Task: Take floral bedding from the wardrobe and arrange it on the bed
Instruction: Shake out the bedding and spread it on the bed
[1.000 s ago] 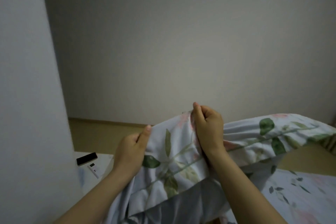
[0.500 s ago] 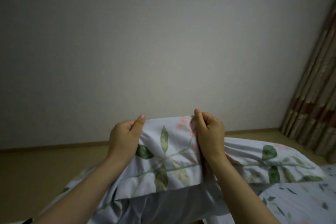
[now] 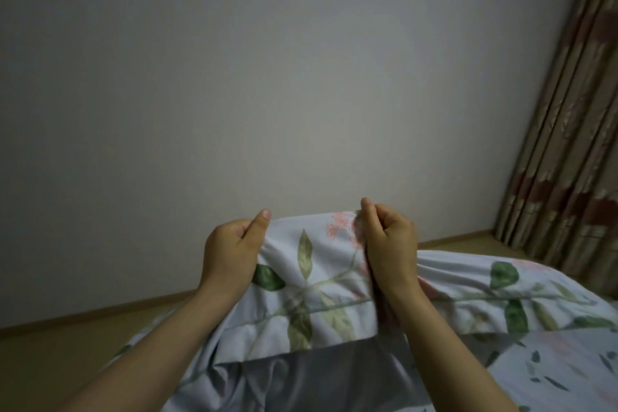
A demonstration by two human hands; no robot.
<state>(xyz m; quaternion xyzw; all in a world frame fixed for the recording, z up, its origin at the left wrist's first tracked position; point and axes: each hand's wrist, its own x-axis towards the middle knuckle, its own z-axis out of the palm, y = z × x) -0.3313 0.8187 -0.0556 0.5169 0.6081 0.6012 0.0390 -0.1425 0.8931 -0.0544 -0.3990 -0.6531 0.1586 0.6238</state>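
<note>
A pale blue floral bedding piece [image 3: 311,278] with green leaves and pink flowers is held up in front of me by its top edge. My left hand [image 3: 230,254] pinches the edge at its left end, thumb on the near side. My right hand [image 3: 389,241] grips a bunched part of the same edge. To the right, the cloth trails down [image 3: 508,294] onto the bed, where more floral fabric [image 3: 561,368] lies. A plain grey underside [image 3: 334,375] hangs below my hands.
A bare light wall [image 3: 267,94] fills most of the view. Patterned brown curtains [image 3: 568,144] hang at the right. A wooden floor [image 3: 67,354] with a baseboard runs along the wall at lower left.
My view has swung to the right: the white wardrobe side and the small items at the left have gone, and the curtains have come in. Both hands keep their hold on the bedding edge.
</note>
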